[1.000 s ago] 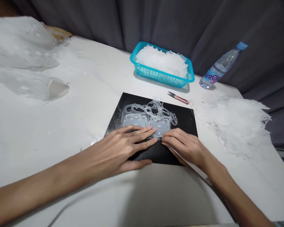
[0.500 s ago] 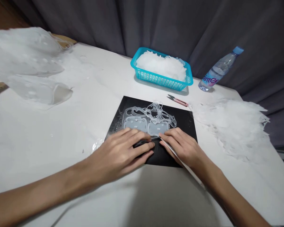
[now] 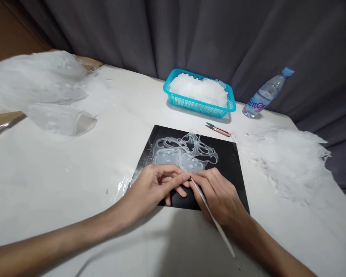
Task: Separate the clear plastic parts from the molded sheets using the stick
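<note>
A translucent silicone-like sheet [image 3: 167, 157] with two rounded panels and a tangle of thin cut-out strips [image 3: 194, 144] lies on a black mat [image 3: 230, 163]. My left hand [image 3: 157, 184] is at the sheet's near edge, thumb and forefinger pinched together and the other fingers curled below. What is between those fingertips is too small to make out. My right hand [image 3: 219, 194] grips a thin white stick-like tool [image 3: 216, 223], its upper end at the left fingertips and its tail slanting toward me. Both hands hide the sheet's near part.
Behind the mat stands a turquoise basket [image 3: 198, 109] full of whitish pieces. Pink-handled thread snips [image 3: 219, 129] lie before it, with a water bottle [image 3: 261, 98] to the right. Translucent scraps [image 3: 288, 165] are heaped at right, and more sheets [image 3: 40, 80] at left.
My left hand has turned from lying palm down over the mat to a raised pinch beside the right fingertips. The white tool's tail has swung out from under my right wrist. The view has tilted slightly.
</note>
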`<state>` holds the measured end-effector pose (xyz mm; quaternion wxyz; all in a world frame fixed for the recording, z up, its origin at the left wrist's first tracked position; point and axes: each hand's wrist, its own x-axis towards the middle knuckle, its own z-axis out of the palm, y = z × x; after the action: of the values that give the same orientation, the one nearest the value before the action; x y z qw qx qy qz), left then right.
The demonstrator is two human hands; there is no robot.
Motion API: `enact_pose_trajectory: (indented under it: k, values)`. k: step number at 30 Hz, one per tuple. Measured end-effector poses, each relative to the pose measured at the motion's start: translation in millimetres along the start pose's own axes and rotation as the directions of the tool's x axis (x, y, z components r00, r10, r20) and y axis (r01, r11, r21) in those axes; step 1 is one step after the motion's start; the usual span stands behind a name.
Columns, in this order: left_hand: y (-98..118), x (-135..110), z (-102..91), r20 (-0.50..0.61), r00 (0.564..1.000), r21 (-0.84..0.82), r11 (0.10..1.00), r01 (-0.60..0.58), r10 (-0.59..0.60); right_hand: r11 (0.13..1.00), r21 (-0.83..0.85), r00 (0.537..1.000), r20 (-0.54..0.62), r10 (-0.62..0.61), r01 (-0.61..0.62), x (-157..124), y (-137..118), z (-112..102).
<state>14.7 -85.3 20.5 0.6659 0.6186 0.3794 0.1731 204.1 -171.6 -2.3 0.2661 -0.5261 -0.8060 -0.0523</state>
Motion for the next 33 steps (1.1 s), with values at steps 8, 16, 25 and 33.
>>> enact_pose_trajectory:
  k: [8, 16, 25, 33]
  values:
    - [-7, 0, -6.4, -0.029, 0.999, -0.013, 1.000, 0.026, -0.027, 0.769, 0.410, 0.842, -0.008, 0.540, -0.490, 17, 38, -19]
    - [-2, 8, -17.1, 0.116, 0.985, 0.043, 0.991, 0.124, -0.128, 0.564, 0.645, 0.771, 0.064, 0.633, -0.516, 19, 71, -34]
    - [4, 11, -23.7, -0.168, 0.955, 0.362, 0.916, -0.173, 0.246, 0.778, 0.571, 0.957, 0.049, 0.287, -0.262, 4, 22, -32]
    - [-9, 25, -22.9, 0.098, 0.903, 0.609, 0.693, -0.387, 0.418, 0.727, 0.635, 0.962, 0.233, 0.143, -0.261, 0, 24, -39]
